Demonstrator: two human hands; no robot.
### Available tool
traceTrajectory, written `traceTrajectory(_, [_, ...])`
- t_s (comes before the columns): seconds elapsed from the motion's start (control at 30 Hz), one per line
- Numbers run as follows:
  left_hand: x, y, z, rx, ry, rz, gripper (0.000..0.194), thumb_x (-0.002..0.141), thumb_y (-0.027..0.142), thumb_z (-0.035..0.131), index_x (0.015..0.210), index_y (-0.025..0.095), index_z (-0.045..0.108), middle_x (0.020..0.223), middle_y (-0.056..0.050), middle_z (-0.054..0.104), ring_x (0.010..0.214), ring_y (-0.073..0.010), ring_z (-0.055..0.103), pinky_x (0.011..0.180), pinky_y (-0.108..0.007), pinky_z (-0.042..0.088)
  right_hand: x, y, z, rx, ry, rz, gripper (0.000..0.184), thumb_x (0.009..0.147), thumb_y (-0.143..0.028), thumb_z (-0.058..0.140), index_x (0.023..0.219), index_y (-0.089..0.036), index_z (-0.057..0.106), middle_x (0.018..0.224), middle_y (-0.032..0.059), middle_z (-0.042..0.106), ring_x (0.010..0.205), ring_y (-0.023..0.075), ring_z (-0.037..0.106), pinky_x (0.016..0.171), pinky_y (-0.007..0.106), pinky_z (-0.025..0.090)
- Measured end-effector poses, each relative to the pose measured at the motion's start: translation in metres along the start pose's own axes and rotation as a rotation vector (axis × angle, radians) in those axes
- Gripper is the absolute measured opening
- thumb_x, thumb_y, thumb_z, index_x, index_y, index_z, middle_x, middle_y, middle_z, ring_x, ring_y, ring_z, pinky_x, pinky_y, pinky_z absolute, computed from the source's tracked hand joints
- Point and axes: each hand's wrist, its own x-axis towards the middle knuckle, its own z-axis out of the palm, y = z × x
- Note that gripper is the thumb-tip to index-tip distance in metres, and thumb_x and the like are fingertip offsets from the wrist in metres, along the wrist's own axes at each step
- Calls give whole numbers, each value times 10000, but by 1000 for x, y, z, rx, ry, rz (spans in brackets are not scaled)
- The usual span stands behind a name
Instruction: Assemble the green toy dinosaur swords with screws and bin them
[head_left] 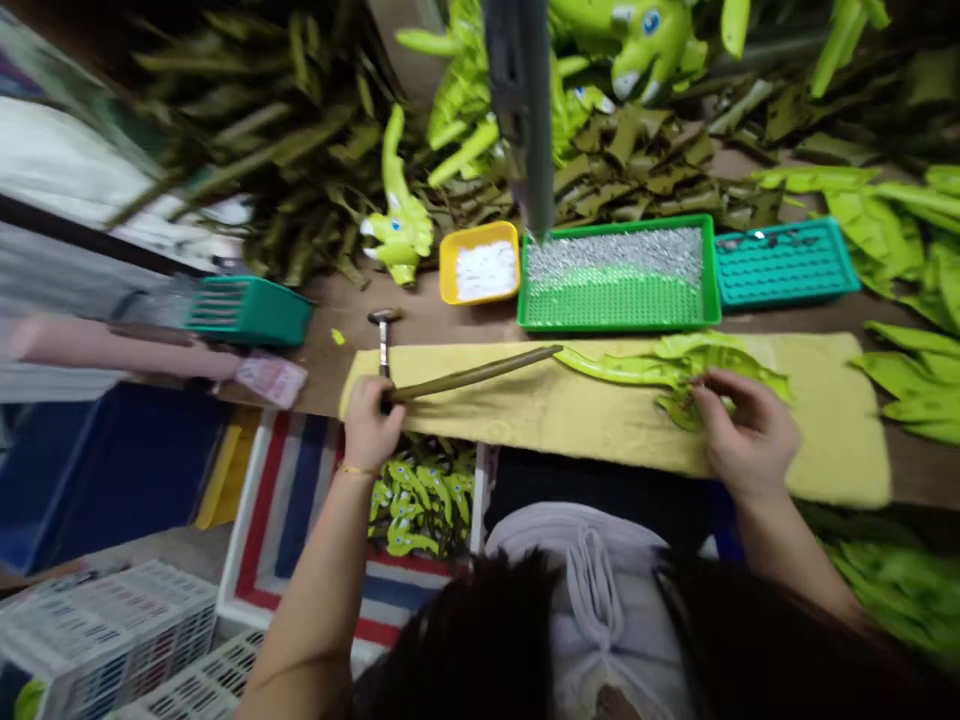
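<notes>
My left hand (371,420) is closed around the near end of a long olive-brown rod (480,372) that lies across a yellow cloth pad (592,415). The rod's far tip meets a flat lime-green dinosaur-shaped piece (660,365) lying on the pad. My right hand (742,425) presses and pinches the near edge of that green piece with curled fingers. A small hammer (384,330) rests just beyond my left hand.
Behind the pad stand a yellow tray (480,262) of white bits, a green tray (619,275) of silvery bits and a teal tray (784,262). Piles of green pieces lie all around. A striped bag (300,520) holds printed green pieces. Another person's arm (112,345) reaches in at left.
</notes>
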Motion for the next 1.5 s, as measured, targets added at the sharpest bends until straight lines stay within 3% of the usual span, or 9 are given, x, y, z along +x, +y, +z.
traceTrajectory(0.07, [6,22,13,121,-138,207,312,737,303,608,1029,201,566,1084,-131,566,1102,-326,530,1010,-548,402,3,-2,-5,9,-32,17,281,772,-311,720,1030,-212,669,881,34,718,789,157,681,783,341,563])
traceTrajectory(0.13, [11,47,23,152,-239,374,606,740,339,660,1302,211,474,1328,-179,471,1276,-381,424,1091,-605,308,5,-4,-10,21,-101,30,335,783,-341,708,1086,-215,638,876,33,708,791,156,677,774,335,568])
traceTrajectory(0.23, [9,86,45,128,-257,547,787,748,446,713,1421,225,371,1448,-193,387,1366,-404,338,1131,-623,247,9,-5,-17,-98,-110,-15,316,856,-395,615,1111,-209,621,944,63,707,869,180,679,839,374,559])
traceTrajectory(0.4, [3,114,80,117,-297,722,454,890,398,562,1293,196,503,1264,-164,568,1214,-330,516,1066,-552,381,20,3,-16,-578,-95,-199,402,930,-410,467,1254,-199,576,1302,132,609,1245,281,526,1062,517,400])
traceTrajectory(0.57, [5,134,69,171,-77,779,501,912,359,519,1371,165,462,1093,-158,589,1007,-282,565,888,-432,489,18,1,2,-684,-334,-289,401,944,-389,432,1270,-202,570,1310,108,604,1234,268,504,1078,478,361])
traceTrajectory(0.77, [7,182,90,292,-270,922,481,964,423,411,1320,130,550,1014,-156,614,878,-265,547,769,-389,485,10,-8,14,-598,-345,-353,347,947,-286,405,1225,-206,598,1303,97,608,1225,252,501,1074,472,357])
traceTrajectory(1.03, [2,183,112,220,-264,906,464,971,430,397,1312,167,570,1015,-136,612,900,-252,544,781,-368,480,10,-12,5,-507,-327,-358,282,944,-296,440,1123,-236,649,1227,75,658,1178,219,552,1060,448,374])
traceTrajectory(1.23, [8,187,118,147,-319,863,466,968,428,400,1321,174,568,1009,-140,603,926,-258,535,819,-396,480,31,-16,3,-611,-561,-478,315,951,-401,459,1160,-288,666,1235,44,663,1188,226,552,1132,529,214])
traceTrajectory(1.5, [11,181,117,40,-360,884,438,958,367,456,1342,182,559,1119,-141,601,1004,-256,520,895,-408,471,48,-8,7,-537,-695,-433,318,896,-459,546,1131,-311,701,1246,40,657,1192,238,525,1079,506,313])
